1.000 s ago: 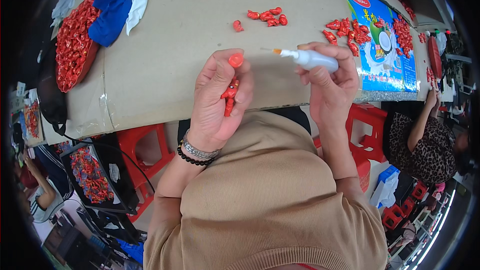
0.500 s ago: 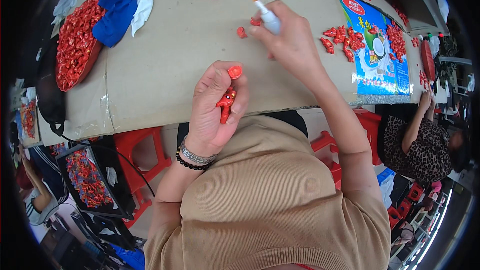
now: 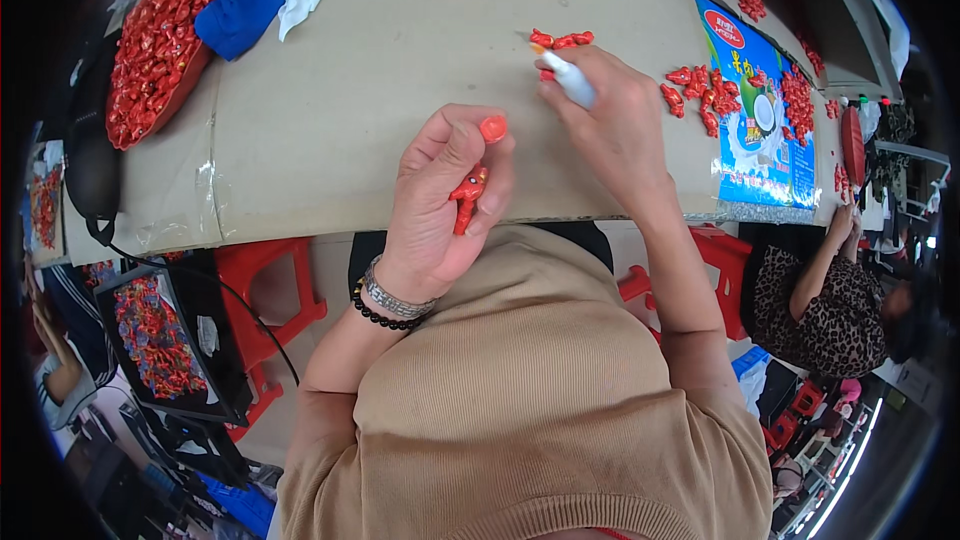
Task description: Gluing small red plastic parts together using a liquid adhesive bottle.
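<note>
kinda cluttered tan tabletop (image 3: 330,140) | right hand (image 3: 622,115) gripping white bottle (image 3: 575,87) | left hand (image 3: 430,185), bottle's left, clutching red cap (image 3: 493,128) + red figurine (image 3: 467,198)

I have the bare left hand (image 3: 428,198) held palm toward the camera, its thumb and index finger pinched at the top, the other fingers curled inward and the left forearm (image 3: 343,358) angled up from a bent elbow. My bare right hand (image 3: 622,130) reaches farther forward, back upward, fingers closed in a grip, the right forearm (image 3: 688,270) slanting inward.
</note>
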`<state>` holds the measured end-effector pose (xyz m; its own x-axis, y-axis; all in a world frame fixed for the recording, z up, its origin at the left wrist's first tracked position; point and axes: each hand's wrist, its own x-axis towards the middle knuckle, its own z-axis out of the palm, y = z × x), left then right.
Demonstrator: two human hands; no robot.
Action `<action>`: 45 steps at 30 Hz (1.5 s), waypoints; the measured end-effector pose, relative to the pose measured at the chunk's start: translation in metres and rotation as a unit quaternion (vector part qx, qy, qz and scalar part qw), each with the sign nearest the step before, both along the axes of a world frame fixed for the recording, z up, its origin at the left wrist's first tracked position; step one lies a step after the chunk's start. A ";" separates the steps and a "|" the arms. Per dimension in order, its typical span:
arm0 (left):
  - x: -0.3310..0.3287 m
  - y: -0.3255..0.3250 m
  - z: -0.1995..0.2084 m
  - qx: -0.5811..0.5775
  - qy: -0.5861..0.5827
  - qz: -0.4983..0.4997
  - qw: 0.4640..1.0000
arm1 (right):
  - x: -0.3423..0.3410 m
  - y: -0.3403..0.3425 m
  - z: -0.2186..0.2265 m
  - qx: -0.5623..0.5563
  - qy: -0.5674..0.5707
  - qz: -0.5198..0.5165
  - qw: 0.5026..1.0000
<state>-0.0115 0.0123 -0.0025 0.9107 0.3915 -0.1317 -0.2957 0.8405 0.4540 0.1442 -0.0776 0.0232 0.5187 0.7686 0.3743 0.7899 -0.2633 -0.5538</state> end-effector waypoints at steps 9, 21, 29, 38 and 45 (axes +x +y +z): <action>0.005 -0.013 0.006 0.137 0.058 0.070 0.986 | -0.023 -0.033 0.022 0.096 0.302 -0.002 0.949; 0.008 -0.020 0.007 0.241 0.105 0.115 0.958 | -0.028 -0.036 0.010 0.164 0.244 0.048 0.955; 0.007 -0.021 0.005 0.310 0.112 0.128 0.935 | -0.031 -0.038 0.011 0.162 0.185 0.043 0.968; 0.006 -0.019 0.001 0.329 0.101 0.119 0.931 | -0.025 -0.037 0.012 0.178 0.140 0.106 0.968; 0.006 -0.019 0.005 0.353 0.109 0.119 0.922 | -0.025 -0.036 0.013 0.182 0.105 0.144 0.967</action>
<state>-0.0051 -0.0068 0.0025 0.7702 0.6348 0.0624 -0.2702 0.2361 0.9334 0.1191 -0.1131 0.0363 0.3976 0.7297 0.5562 0.6609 0.1928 -0.7253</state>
